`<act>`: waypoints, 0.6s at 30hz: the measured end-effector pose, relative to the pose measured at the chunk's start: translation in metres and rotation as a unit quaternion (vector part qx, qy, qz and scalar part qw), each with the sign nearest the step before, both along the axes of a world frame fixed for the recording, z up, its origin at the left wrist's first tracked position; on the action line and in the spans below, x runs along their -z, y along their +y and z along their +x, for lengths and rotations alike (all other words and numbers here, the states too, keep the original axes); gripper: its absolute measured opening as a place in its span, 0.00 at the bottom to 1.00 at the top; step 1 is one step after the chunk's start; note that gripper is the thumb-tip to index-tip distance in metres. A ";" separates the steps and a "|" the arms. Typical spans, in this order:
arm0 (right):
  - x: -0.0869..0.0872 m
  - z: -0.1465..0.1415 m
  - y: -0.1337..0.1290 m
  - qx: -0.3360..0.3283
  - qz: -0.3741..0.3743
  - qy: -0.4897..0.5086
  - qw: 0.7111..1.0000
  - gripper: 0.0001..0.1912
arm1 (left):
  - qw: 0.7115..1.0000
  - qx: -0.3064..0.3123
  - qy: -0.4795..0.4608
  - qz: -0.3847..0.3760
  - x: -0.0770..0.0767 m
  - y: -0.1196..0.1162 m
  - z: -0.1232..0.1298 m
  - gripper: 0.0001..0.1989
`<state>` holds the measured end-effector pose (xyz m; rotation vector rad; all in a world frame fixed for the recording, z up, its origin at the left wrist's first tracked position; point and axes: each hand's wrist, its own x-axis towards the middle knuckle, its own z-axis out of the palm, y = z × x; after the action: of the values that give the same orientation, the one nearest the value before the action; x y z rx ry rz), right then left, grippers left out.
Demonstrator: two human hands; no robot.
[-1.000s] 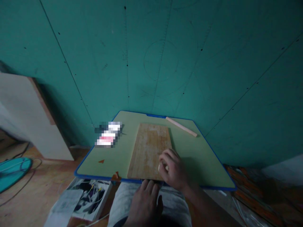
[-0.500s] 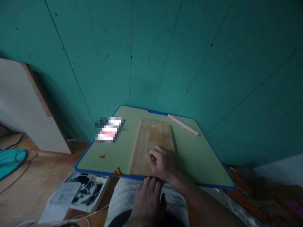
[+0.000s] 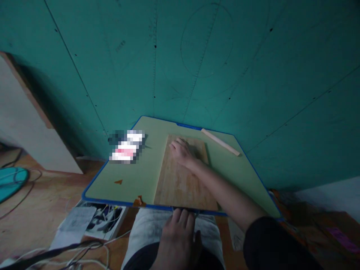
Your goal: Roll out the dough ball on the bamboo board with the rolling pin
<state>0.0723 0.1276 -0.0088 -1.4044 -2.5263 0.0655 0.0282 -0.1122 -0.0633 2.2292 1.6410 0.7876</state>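
Below-left of the board (image 3: 180,183) on the table (image 3: 102,191), a box (image 3: 114,229) is holding cables (image 3: 106,210); a green wall (image 3: 118,75) is rising beyond. The right hand (image 3: 182,152) is curling over the board, contents hidden; the left hand's (image 3: 178,236) fingers are lying together nearer.

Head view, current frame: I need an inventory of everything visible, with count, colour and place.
wall: 1, green, behind table
table: 1, pale green, blue rim, centre
wooden board: 1, light brown, mid-table
rod: 1, pale, table's far right
pixelated item: 1, white-pink-dark, table's left
scraps: 2, orange-brown, table's near left
panel: 1, whitish, left
round item: 1, turquoise, far left
box: 1, white, below table, left
sheet: 1, whitish, at box
cables: several, white and dark, lower left
floor: 1, brown, below
right-side clutter: uncountable, brown, dim
trousers: 1 pair, pale, below table
right hand: 1, on board
left hand: 1, table's near edge
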 end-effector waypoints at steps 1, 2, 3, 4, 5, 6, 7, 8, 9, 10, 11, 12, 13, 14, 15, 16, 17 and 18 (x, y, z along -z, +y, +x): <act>0.001 -0.001 0.011 0.004 0.001 -0.005 1.000 0.16 | 1.000 -0.005 0.003 -0.004 0.002 0.000 0.001 0.09; 0.001 -0.002 0.022 0.007 0.003 -0.007 1.000 0.17 | 1.000 -0.011 0.005 -0.003 0.005 0.001 0.002 0.10; 0.002 -0.003 0.032 0.010 0.005 -0.008 1.000 0.17 | 1.000 -0.014 0.007 0.002 0.008 0.001 0.002 0.10; 0.003 -0.003 0.042 0.015 0.007 -0.006 1.000 0.17 | 1.000 -0.014 0.009 0.011 0.011 0.002 0.003 0.10; 0.004 -0.003 0.050 0.021 0.010 -0.003 1.000 0.17 | 1.000 -0.009 0.012 0.020 0.014 0.003 0.002 0.11; 0.004 -0.002 0.057 0.025 0.013 0.002 1.000 0.16 | 0.999 -0.002 0.018 0.028 0.017 0.004 0.001 0.11; 0.005 -0.001 0.064 0.028 0.016 0.006 0.999 0.16 | 0.999 0.010 0.027 0.034 0.020 0.005 0.000 0.12; 0.006 0.000 0.069 0.030 0.019 0.011 0.999 0.15 | 0.998 0.021 0.039 0.036 0.022 0.006 -0.001 0.12; 0.006 0.002 0.073 0.033 0.022 0.015 0.999 0.14 | 0.998 0.027 0.052 0.033 0.024 0.007 -0.002 0.11; 0.007 0.005 0.076 0.037 0.025 0.019 0.999 0.14 | 0.997 0.026 0.064 0.027 0.026 0.007 -0.003 0.10; 0.007 0.008 0.078 0.044 0.029 0.023 0.998 0.14 | 0.997 0.024 0.074 0.018 0.027 0.008 -0.004 0.09; 0.007 0.013 0.079 0.053 0.034 0.027 0.998 0.14 | 0.996 0.022 0.081 0.009 0.027 0.008 -0.004 0.08; 0.007 0.018 0.079 0.064 0.038 0.030 0.997 0.15 | 0.996 0.020 0.084 0.001 0.027 0.008 -0.004 0.08; 0.007 0.024 0.079 0.076 0.041 0.033 0.996 0.16 | 0.996 0.021 0.084 -0.004 0.027 0.009 -0.004 0.08; 0.007 0.029 0.077 0.085 0.045 0.034 0.995 0.17 | 0.996 0.025 0.081 -0.004 0.026 0.009 -0.003 0.08; 0.007 0.034 0.075 0.092 0.047 0.033 0.994 0.17 | 0.997 0.027 0.076 -0.003 0.025 0.009 -0.003 0.09; 0.007 0.038 0.072 0.096 0.049 0.032 0.994 0.17 | 0.997 0.025 0.070 -0.001 0.023 0.009 -0.002 0.09; 0.007 0.040 0.068 0.097 0.050 0.030 0.994 0.16 | 0.998 0.020 0.063 0.002 0.021 0.009 -0.001 0.10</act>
<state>0.1127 0.1958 -0.0158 -1.5729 -2.2992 -0.0536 0.0269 -0.1032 -0.0847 2.3505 1.6450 0.6521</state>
